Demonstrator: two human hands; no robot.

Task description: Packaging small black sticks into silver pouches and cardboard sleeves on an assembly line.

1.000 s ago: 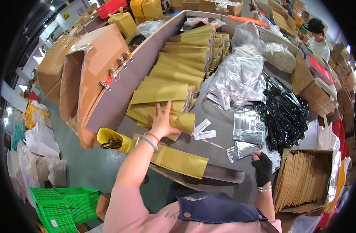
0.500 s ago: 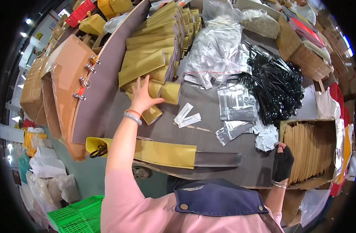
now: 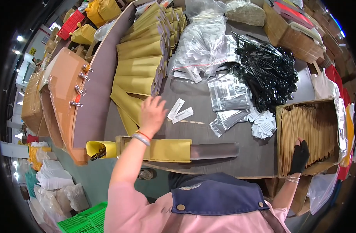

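Observation:
My left hand (image 3: 153, 115) hovers over the table with its fingers spread and nothing in it. Just left of it, long yellow sleeves (image 3: 125, 108) lie fanned out at the near end of a tall overlapping stack. Beside its fingertips are two small white packets (image 3: 178, 112). My right hand (image 3: 299, 155), in a black fingerless glove, reaches into an open cardboard box (image 3: 279, 143). Its fingers point forward against a tight row of thin brown card-like pieces (image 3: 314, 132). Nothing shows in its grip, though part of the fingers is hidden.
A yellow strip (image 3: 166, 150) and a dark strip (image 3: 215, 152) lie along the near edge, beside a yellow holder with scissors (image 3: 102, 150). Clear bags (image 3: 203, 46), flat silvery pouches (image 3: 229, 93), white slips (image 3: 263, 125) and black long-handled pieces (image 3: 269, 70) cover the right side.
My left hand has left the yellow sleeves and come nearer; the sleeves under it now lie differently. My right hand has moved from the box's left edge into the box. The view has shifted.

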